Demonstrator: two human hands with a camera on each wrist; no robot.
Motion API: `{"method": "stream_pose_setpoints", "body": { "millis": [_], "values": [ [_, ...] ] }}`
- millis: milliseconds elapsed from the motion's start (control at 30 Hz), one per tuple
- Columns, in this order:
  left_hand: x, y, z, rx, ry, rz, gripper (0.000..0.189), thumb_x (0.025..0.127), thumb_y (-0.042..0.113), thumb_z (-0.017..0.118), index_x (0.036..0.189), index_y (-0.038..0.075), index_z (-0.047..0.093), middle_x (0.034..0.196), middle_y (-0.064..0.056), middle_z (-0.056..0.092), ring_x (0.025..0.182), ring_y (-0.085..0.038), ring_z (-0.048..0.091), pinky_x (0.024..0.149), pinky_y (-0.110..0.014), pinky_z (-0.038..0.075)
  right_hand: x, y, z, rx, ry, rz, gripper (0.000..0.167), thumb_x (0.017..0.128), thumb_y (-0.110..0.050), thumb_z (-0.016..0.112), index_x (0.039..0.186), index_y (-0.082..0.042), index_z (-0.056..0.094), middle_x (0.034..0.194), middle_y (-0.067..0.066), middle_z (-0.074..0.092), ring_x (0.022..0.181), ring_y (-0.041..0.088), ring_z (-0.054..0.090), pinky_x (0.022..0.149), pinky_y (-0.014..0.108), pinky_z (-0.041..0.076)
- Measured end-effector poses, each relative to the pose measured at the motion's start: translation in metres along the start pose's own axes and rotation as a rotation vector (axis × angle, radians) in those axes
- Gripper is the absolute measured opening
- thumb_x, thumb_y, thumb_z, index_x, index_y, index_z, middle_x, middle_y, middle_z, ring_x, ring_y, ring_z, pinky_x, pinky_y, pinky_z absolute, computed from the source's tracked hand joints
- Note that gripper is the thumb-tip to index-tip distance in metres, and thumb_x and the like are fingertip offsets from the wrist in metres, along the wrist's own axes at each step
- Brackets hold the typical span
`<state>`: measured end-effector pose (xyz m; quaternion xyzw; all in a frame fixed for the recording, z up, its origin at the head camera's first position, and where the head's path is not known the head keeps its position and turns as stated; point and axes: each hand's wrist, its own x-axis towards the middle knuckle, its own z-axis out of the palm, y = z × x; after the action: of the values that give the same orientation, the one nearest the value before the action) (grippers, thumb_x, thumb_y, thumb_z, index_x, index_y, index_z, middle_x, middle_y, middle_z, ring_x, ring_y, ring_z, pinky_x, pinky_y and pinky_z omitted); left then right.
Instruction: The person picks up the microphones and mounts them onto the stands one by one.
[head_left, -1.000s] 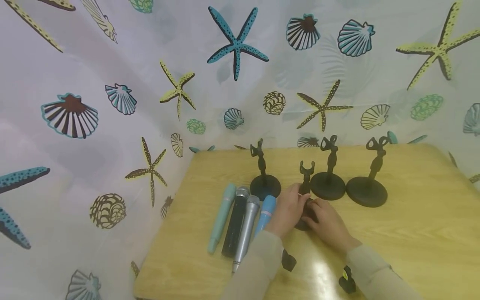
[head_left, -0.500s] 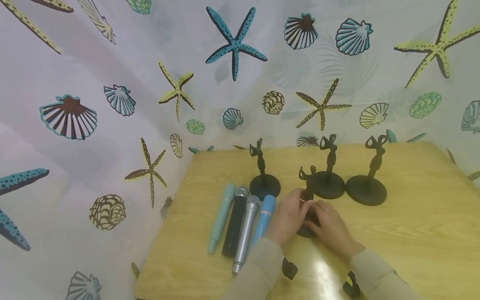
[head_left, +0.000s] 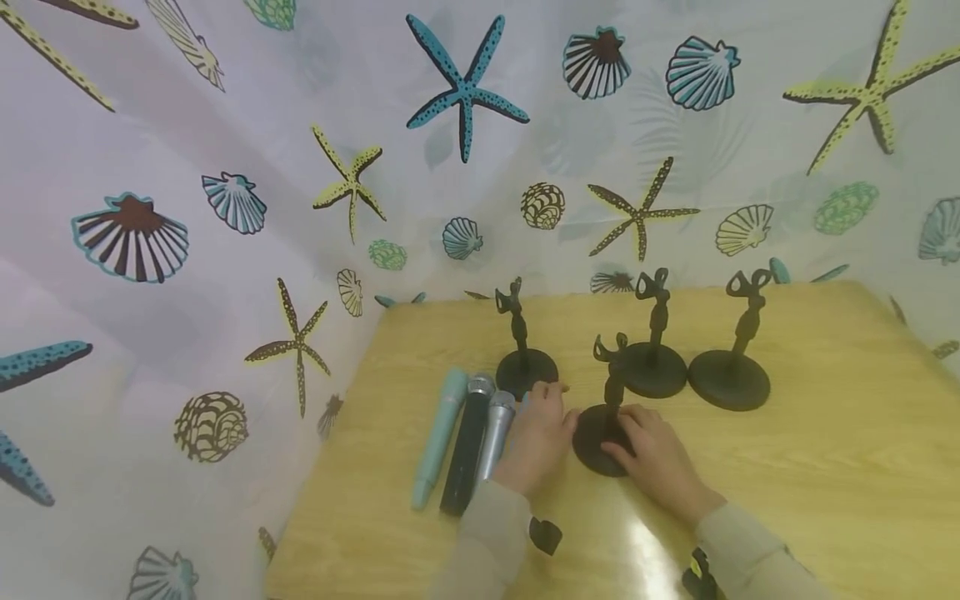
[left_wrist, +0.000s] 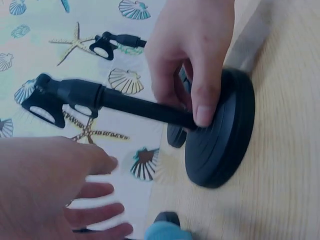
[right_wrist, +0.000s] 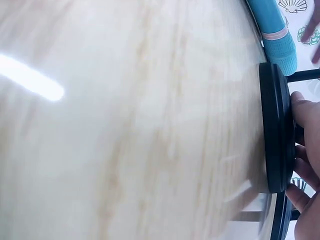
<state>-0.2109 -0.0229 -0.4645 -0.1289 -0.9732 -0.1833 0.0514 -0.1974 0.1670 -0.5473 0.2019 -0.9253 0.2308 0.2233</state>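
Right hand (head_left: 660, 462): pinching the foot of the near stand's pole, thumb and fingers closing around it just above the base.
Near stand (head_left: 592, 442): standing upright between the two hands, its round base lying beside the right fingertips, its clip rising above them.
Left hand (head_left: 538, 437): holding nothing visible, fingers loosely extended and spread; contact with the base edge or the blue microphone, cannot tell.
Blue microphone (right_wrist: 277, 42): lying by the left hand, which is mostly covering it in the head view.
Other microphones: silver (head_left: 497, 429), black (head_left: 467, 458) and mint (head_left: 437, 446), lying in that order outward to the left of the left hand, heads pointing away from the person.
Far stands: one (head_left: 527, 372) standing just beyond the left fingertips; two more, middle (head_left: 654, 371) and rightmost (head_left: 729, 381), standing beyond the right hand.
Table (head_left: 840, 467): supporting everything under both hands.
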Motion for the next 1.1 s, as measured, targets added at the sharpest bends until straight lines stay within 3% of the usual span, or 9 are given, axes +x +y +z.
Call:
{"method": "stream_pose_setpoints", "body": {
  "millis": [67,167,267,400,533,700,767,933,1100],
  "values": [
    [-0.004,-0.009,-0.004,0.037,-0.01,-0.03,0.043,0.098,0.031,0.061,0.132,0.005,0.056,0.127,-0.014,0.059,0.111,-0.03,0.06,0.088,-0.042,0.055,0.0,0.0,-0.001,0.0,-0.016,0.008,0.049,0.084,-0.027,0.079,0.113,0.008,0.064,0.116,0.02,0.064,0.105,0.039,0.06,0.089,0.053,0.052],
    [-0.015,-0.021,-0.004,0.127,0.028,-0.02,0.037,0.094,0.025,0.063,0.118,-0.003,0.06,0.113,-0.018,0.063,0.099,-0.032,0.06,0.085,-0.043,0.054,0.0,-0.002,-0.003,-0.001,-0.05,0.021,0.051,0.085,-0.029,0.077,0.116,0.009,0.063,0.119,0.021,0.063,0.108,0.04,0.06,0.091,0.054,0.052],
    [-0.024,-0.027,-0.002,0.165,0.07,-0.011,0.037,0.09,0.019,0.066,0.111,-0.01,0.059,0.1,-0.019,0.063,0.087,-0.03,0.059,0.074,-0.039,0.056,0.0,-0.004,-0.004,0.0,-0.063,0.027,0.05,0.086,-0.029,0.076,0.116,0.009,0.063,0.121,0.021,0.062,0.11,0.04,0.059,0.091,0.054,0.052],
    [-0.028,-0.026,0.003,0.176,0.078,-0.019,0.042,0.09,0.012,0.065,0.119,-0.016,0.053,0.102,-0.022,0.061,0.088,-0.031,0.061,0.069,-0.038,0.057,0.0,-0.005,-0.005,0.001,-0.068,0.028,0.049,0.087,-0.028,0.076,0.116,0.01,0.064,0.123,0.022,0.061,0.112,0.04,0.058,0.093,0.053,0.051],
    [-0.03,-0.022,0.011,0.216,0.026,-0.012,0.038,0.096,0.011,0.06,0.127,-0.009,0.051,0.099,-0.02,0.063,0.089,-0.031,0.065,0.071,-0.04,0.058,-0.002,-0.006,-0.007,-0.003,-0.084,0.029,0.049,0.087,-0.027,0.075,0.117,0.011,0.064,0.125,0.025,0.061,0.115,0.041,0.057,0.096,0.055,0.05],
    [-0.027,-0.018,0.015,0.155,-0.06,-0.051,0.046,0.091,0.008,0.065,0.133,0.001,0.049,0.095,-0.018,0.066,0.084,-0.03,0.067,0.066,-0.042,0.057,-0.005,-0.007,-0.011,-0.002,-0.082,0.016,0.051,0.086,-0.025,0.076,0.119,0.012,0.063,0.129,0.027,0.06,0.118,0.043,0.058,0.1,0.055,0.049],
    [-0.025,-0.018,0.013,0.125,-0.088,-0.077,0.051,0.088,0.007,0.068,0.135,0.002,0.047,0.098,-0.019,0.067,0.086,-0.031,0.068,0.069,-0.043,0.057,-0.006,-0.008,-0.011,-0.004,-0.08,0.002,0.052,0.086,-0.024,0.077,0.119,0.013,0.063,0.13,0.028,0.059,0.119,0.044,0.058,0.1,0.055,0.049],
    [-0.019,-0.02,0.007,0.002,-0.19,-0.137,0.061,0.093,0.01,0.064,0.147,0.0,0.036,0.119,-0.025,0.064,0.104,-0.036,0.067,0.086,-0.047,0.057,-0.008,-0.01,-0.01,0.001,-0.092,0.006,0.053,0.086,-0.022,0.076,0.121,0.014,0.061,0.132,0.03,0.057,0.121,0.045,0.057,0.101,0.054,0.049],
    [-0.01,-0.02,0.0,-0.11,-0.167,-0.152,0.066,0.096,0.017,0.062,0.151,0.0,0.03,0.128,-0.025,0.06,0.11,-0.039,0.064,0.092,-0.047,0.056,-0.01,-0.01,-0.009,0.006,-0.117,0.023,0.055,0.089,-0.022,0.073,0.127,0.015,0.056,0.137,0.031,0.053,0.126,0.046,0.053,0.105,0.054,0.047]
  ]
}}
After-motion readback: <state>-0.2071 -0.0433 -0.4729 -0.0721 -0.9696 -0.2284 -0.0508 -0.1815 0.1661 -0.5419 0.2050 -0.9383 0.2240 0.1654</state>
